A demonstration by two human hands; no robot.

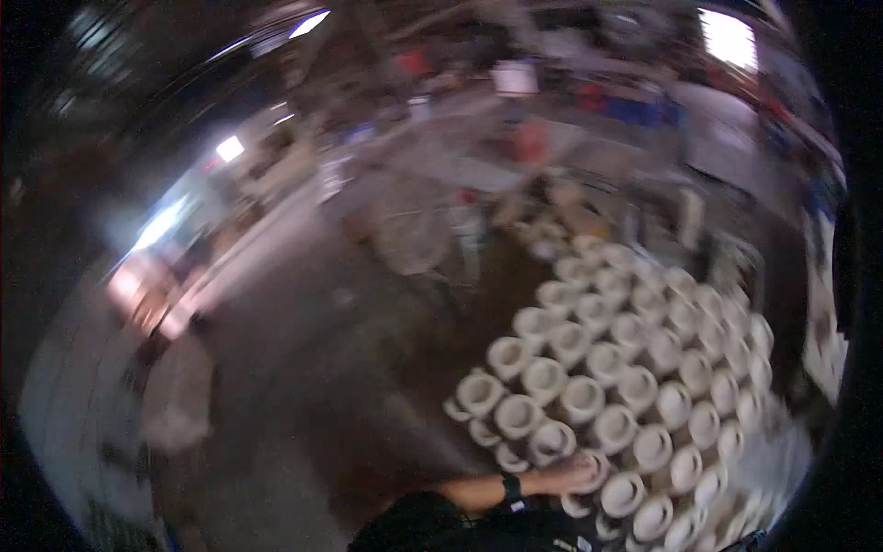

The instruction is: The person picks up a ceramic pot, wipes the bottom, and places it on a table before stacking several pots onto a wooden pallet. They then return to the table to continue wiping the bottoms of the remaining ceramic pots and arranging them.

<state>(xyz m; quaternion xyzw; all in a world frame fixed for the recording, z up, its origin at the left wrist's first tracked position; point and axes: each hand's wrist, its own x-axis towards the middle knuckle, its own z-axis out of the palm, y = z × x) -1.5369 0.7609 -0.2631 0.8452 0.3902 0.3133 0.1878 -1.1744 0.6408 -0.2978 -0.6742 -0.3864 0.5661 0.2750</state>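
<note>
The whole room swims with motion blur, so little has a firm edge. One of the person's hands (568, 477) reaches over the white cups (607, 368) on the floor (322, 386), but its fingers smear into a cup rim and I cannot tell whether they grip it or only touch it, nor which hand it is. The other hand is out of sight below the lower edge, where the dark sleeve (432, 524) is cut off. The cups at the lower right run past the picture's rim. Farther back, the wheel-like shape (414, 230), red and blue things (635, 109) and bright lights (731, 37) are too blurred to name.
</note>
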